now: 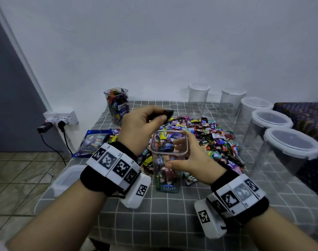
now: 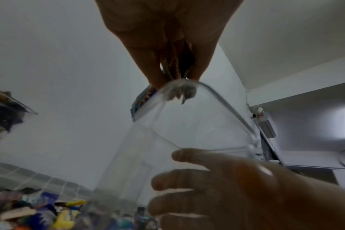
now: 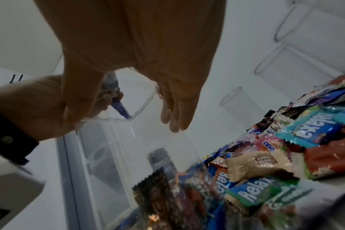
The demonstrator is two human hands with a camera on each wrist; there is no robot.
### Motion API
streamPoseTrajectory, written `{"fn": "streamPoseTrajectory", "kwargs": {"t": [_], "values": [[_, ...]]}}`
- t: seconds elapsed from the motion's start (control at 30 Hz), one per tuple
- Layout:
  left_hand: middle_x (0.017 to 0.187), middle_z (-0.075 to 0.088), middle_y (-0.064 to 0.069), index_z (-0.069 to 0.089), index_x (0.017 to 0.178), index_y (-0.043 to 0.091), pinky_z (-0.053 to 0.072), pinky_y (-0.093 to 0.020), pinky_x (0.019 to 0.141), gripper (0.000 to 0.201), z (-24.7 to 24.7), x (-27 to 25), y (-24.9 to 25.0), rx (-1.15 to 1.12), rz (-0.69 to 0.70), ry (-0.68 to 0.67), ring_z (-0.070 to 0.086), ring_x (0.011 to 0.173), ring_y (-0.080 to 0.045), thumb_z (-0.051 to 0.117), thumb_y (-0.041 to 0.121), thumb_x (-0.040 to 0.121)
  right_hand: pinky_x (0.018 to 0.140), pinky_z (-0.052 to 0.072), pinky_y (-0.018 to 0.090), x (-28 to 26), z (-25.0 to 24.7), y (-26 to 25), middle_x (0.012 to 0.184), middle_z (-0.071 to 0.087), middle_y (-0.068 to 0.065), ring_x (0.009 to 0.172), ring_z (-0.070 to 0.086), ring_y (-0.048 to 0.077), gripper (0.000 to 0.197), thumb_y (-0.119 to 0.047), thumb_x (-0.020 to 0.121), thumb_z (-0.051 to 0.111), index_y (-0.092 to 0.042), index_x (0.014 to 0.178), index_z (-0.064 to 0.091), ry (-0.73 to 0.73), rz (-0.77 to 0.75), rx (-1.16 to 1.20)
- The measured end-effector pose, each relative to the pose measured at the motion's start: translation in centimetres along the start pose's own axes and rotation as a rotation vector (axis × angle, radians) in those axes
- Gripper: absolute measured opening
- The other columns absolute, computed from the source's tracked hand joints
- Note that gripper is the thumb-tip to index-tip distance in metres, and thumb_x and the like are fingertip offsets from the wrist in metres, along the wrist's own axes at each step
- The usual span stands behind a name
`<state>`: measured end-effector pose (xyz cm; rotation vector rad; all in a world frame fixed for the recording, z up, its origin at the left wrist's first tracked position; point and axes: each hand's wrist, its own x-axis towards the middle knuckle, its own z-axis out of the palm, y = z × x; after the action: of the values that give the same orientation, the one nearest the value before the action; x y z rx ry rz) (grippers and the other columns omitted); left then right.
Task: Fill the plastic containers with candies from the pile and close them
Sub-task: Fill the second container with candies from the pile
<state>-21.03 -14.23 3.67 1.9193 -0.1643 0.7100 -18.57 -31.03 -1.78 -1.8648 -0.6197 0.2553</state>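
A clear square container [image 1: 170, 171], partly filled with wrapped candies, stands on the checked cloth in front of the candy pile [image 1: 205, 136]. My right hand [image 1: 179, 153] grips its upper part, thumb on the near wall and fingers on the far side. My left hand [image 1: 161, 117] hovers just above the open rim and pinches a few dark-wrapped candies [image 1: 168, 113]. From the left wrist, the candies [image 2: 180, 68] hang over the rim [image 2: 223, 101]. From the right wrist, my right hand's fingers [image 3: 175, 115] wrap the container [image 3: 142, 107].
A filled open square container [image 1: 116, 104] stands at the back left. Several empty round lidded containers [image 1: 290, 151] line the back and right. A white lid [image 1: 67, 178] lies at the left table edge beside a blue candy bag [image 1: 93, 140]. Wall sockets [image 1: 61, 118] hold plugs.
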Motion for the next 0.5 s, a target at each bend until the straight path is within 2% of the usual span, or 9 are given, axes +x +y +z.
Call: {"fn": "streamPoseTrajectory", "kwargs": {"t": [0.07,0.17,0.3,0.37,0.5], "values": [[0.069,0.067,0.020,0.065,0.080,0.039,0.052,-0.027,0.069,0.032,0.5,-0.5,0.2,-0.002,0.008,-0.044,0.062,0.067,-0.002,0.068,0.007,0.082,0.099,0.047,0.037,0.1,0.0,0.2,0.126,0.047,0.002,0.111,0.054,0.010,0.090,-0.023,0.067,0.083,-0.036,0.129,0.018,0.000,0.000,0.010],[0.081,0.068,0.011,0.068,0.087,0.030,0.054,-0.035,0.077,0.023,1.0,-1.1,0.4,0.030,0.046,-0.091,0.065,0.080,-0.013,0.068,0.007,0.083,0.100,0.046,0.041,0.1,0.0,0.4,0.127,0.048,0.002,0.114,0.055,0.016,0.092,-0.028,0.065,0.084,-0.037,0.131,0.021,-0.009,-0.004,0.030],[0.084,0.066,0.009,0.073,0.098,0.015,0.051,-0.027,0.078,0.017,1.4,-1.6,0.3,0.194,0.117,-0.180,0.063,0.083,-0.009,0.068,0.010,0.083,0.096,0.049,0.032,0.0,-0.1,0.3,0.124,0.049,0.001,0.107,0.056,0.008,0.086,-0.021,0.069,0.082,-0.031,0.132,0.025,-0.005,-0.027,0.022],[0.088,0.068,0.008,0.073,0.101,0.017,0.049,-0.025,0.077,0.019,1.4,-1.7,0.1,0.263,0.132,-0.225,0.063,0.084,-0.009,0.068,0.012,0.083,0.093,0.050,0.029,0.0,-0.1,0.2,0.123,0.050,0.000,0.105,0.058,0.007,0.084,-0.019,0.069,0.082,-0.028,0.133,0.027,-0.006,-0.036,0.018],[0.098,0.070,0.006,0.071,0.105,0.021,0.050,-0.027,0.080,0.027,1.6,-1.9,0.1,0.374,0.210,-0.250,0.063,0.091,-0.010,0.062,0.023,0.081,0.093,0.051,0.032,0.0,0.1,0.2,0.119,0.056,0.001,0.101,0.063,0.007,0.083,-0.012,0.070,0.081,-0.029,0.132,0.027,-0.010,-0.051,0.068]]}}
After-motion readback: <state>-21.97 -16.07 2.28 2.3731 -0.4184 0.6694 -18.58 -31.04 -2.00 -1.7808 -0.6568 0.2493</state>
